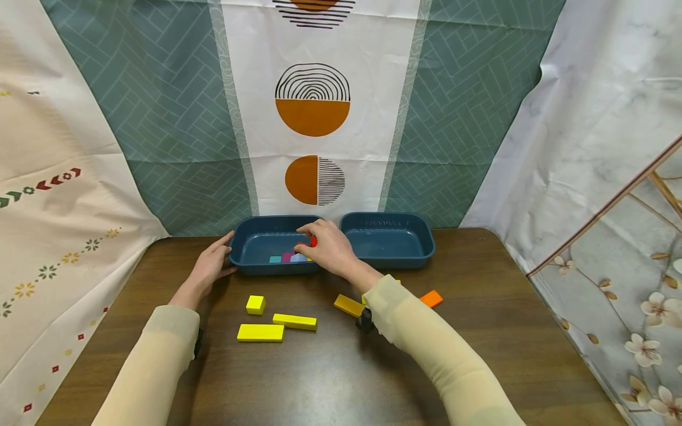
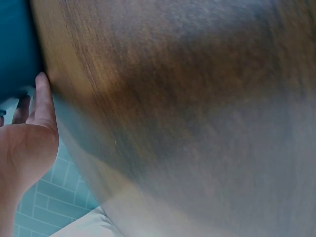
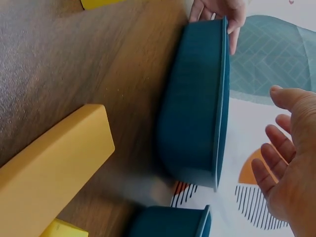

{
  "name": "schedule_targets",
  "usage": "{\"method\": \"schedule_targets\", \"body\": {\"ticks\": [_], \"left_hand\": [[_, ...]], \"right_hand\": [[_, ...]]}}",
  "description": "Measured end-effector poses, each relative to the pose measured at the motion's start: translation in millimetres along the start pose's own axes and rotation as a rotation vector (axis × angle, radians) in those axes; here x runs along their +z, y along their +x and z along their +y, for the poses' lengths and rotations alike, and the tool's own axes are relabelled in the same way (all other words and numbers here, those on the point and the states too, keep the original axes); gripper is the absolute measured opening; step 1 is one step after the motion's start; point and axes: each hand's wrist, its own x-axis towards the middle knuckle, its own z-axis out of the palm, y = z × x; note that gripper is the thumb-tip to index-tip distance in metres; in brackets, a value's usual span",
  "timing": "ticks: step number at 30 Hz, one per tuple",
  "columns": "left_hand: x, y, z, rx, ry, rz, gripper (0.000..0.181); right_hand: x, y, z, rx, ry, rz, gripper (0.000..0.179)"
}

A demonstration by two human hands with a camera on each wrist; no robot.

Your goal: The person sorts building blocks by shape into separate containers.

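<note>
My left hand [image 1: 209, 264] rests against the left end of a dark blue bin [image 1: 256, 269], its extended fingers touching the wall. In the left wrist view, a straight finger lies along the blue side. Over the right part of that same bin is my right hand [image 1: 330, 245]. The right wrist view shows its thumb and fingers apart, with nothing between them. Below it in the head view, red blocks [image 1: 314, 241] show beside the fingers. Teal [image 1: 274, 259], magenta [image 1: 287, 257] and light blue [image 1: 298, 258] blocks lie in the bin, partly hidden by its front wall.
A second blue bin [image 1: 388, 262] stands just right of the first. On the wooden table are a yellow cube [image 1: 256, 305], two flat yellow blocks [image 1: 260, 332], an amber block [image 1: 348, 305] and an orange block [image 1: 431, 299]. My right sleeve partly covers another yellow block. Patterned cloth hangs behind.
</note>
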Motion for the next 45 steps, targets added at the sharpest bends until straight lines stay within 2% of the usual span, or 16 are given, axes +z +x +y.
{"method": "schedule_targets", "body": {"ticks": [19,22,29,36,45], "left_hand": [[0.4,2.3,-1.5,-0.013,-0.015,0.007,0.056],[1.9,-1.3,4.1,-0.021,-0.031,0.006,0.057],[7.5,-18.7,27.5,-0.029,-0.061,-0.018,0.058],[0.8,3.3,-4.5,-0.012,-0.031,0.000,0.056],[0.1,3.5,-4.1,-0.009,-0.030,-0.002,0.057]], "right_hand": [[3,-10.0,-22,-0.058,0.050,-0.015,0.042],[2,-11.8,-24,-0.069,0.062,-0.020,0.041],[5,-16.2,-29,-0.109,0.077,-0.018,0.039],[7,-20.0,-35,-0.142,0.067,-0.024,0.040],[11,-24.8,-41,-0.162,0.079,-0.046,0.041]]}}
